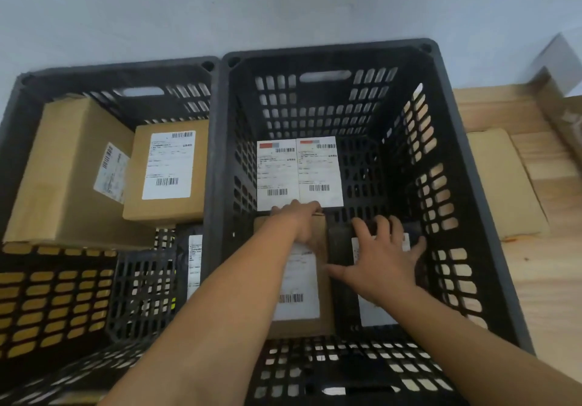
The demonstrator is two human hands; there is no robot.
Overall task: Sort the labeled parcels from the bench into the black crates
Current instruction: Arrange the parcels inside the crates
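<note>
— Two black slotted plastic crates are sitting side by side on the pale wooden worktop point(551, 279). Which one are the hands working in?

— Both are reaching down into the right crate point(330, 49). The left hand point(302, 223) is lying along a brown cardboard parcel with a white label point(299, 282), its grip hooking over the parcel's far edge.

— And the other?

— The right hand point(384, 260) is pressing on a black plastic-wrapped parcel point(341, 245) just beside the brown one. Its grip is wide, with fingers splayed flat over the label.

— Is anything else lying in that crate?

— Yes, two white-labelled parcels point(277, 172) are lying edge to edge on the crate floor, just beyond the left fingertips.

— What is the left crate point(110, 70) holding?

— A large brown cardboard box point(63, 169) is leaning there, touching a smaller brown labelled box point(167, 169). A dark labelled packet point(193, 264) is showing nearer the camera.

— Is anything waiting outside?

— One flat brown cardboard packet point(504, 185) is lying on the worktop, just beside the right crate.
</note>
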